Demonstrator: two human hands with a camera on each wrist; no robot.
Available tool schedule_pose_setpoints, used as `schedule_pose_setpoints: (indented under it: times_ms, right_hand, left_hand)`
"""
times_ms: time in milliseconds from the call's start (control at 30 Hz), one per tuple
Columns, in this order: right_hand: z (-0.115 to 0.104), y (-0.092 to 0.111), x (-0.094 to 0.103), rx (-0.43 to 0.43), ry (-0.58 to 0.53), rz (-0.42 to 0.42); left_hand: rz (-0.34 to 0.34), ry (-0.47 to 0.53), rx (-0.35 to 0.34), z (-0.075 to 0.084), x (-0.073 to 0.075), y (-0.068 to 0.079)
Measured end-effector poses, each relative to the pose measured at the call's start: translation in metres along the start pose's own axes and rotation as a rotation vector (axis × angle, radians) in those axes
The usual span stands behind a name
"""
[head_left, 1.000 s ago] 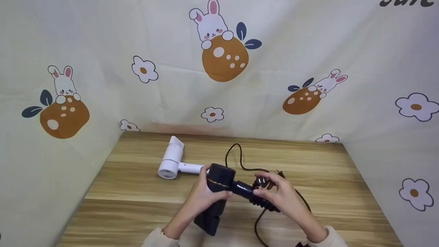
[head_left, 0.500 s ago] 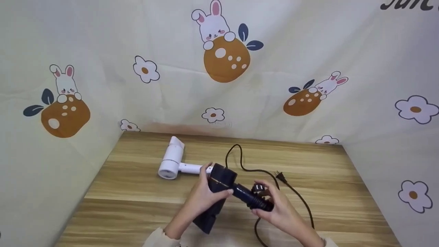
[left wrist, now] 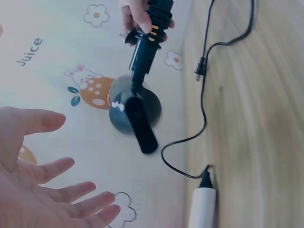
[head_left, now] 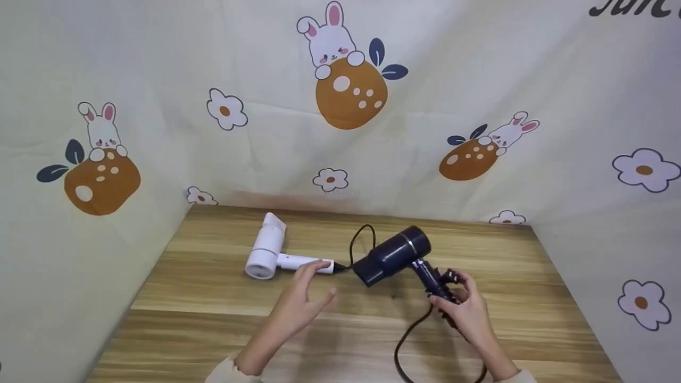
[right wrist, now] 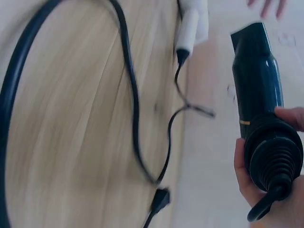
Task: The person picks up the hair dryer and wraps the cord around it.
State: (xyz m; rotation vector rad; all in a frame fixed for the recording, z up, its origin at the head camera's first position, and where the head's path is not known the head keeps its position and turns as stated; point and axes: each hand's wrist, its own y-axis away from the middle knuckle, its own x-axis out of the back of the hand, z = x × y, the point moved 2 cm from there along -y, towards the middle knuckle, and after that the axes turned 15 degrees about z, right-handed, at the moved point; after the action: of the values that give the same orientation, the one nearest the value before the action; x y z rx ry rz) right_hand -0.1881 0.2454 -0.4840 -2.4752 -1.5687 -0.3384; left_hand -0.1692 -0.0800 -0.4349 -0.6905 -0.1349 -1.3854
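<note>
In the head view my right hand (head_left: 471, 314) grips a black hair dryer (head_left: 396, 252) by its handle and holds it above the table. Dark cord is bunched around that handle, and a small plug (head_left: 451, 275) sticks out beside it. The dryer's nozzle points down and to the left. My left hand (head_left: 298, 308) is apart from it, fingers spread and holding nothing, as the left wrist view also shows. Just beyond its fingertips lies a white hair dryer (head_left: 266, 247), its handle (head_left: 306, 264) toward the right.
A black cord (left wrist: 204, 102) runs from the white dryer's handle over the wooden table (head_left: 213, 319). On it lies a two-pin plug (left wrist: 200, 67). Another cord loop (head_left: 399, 348) hangs near the front. Printed cloth (head_left: 255, 149) closes off the back and sides.
My left hand has let go of the black hair dryer and drawn back. My right hand has gripped its handle and moved it right and away, turning it so the nozzle faces left.
</note>
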Motion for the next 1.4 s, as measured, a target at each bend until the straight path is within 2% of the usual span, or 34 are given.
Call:
schedule_pose_setpoints:
  times_ms: [200, 400, 700, 900, 1167, 1400]
  right_hand:
    - [0.019, -0.03, 0.026, -0.133, 0.021, 0.103]
    - [0.039, -0.052, 0.047, -0.212, -0.003, 0.189]
    - [0.075, -0.077, 0.065, -0.218, 0.102, 0.296]
    - [0.088, -0.092, 0.073, -0.186, 0.156, 0.337]
    - [0.093, -0.106, 0.076, -0.18, 0.197, 0.302]
    - [0.09, -0.11, 0.076, -0.239, 0.244, 0.201]
  left_hand:
    - [-0.024, 0.009, 0.004, -0.007, 0.001, 0.001]
    - [-0.054, 0.004, -0.008, -0.013, 0.002, 0.002]
    - [-0.13, 0.029, 0.025, -0.019, 0.003, 0.004]
    - [-0.169, 0.048, 0.048, -0.02, 0.003, 0.005]
    - [-0.185, 0.055, 0.051, -0.019, 0.002, 0.005]
    - [-0.176, 0.045, 0.065, -0.019, 0.003, 0.002]
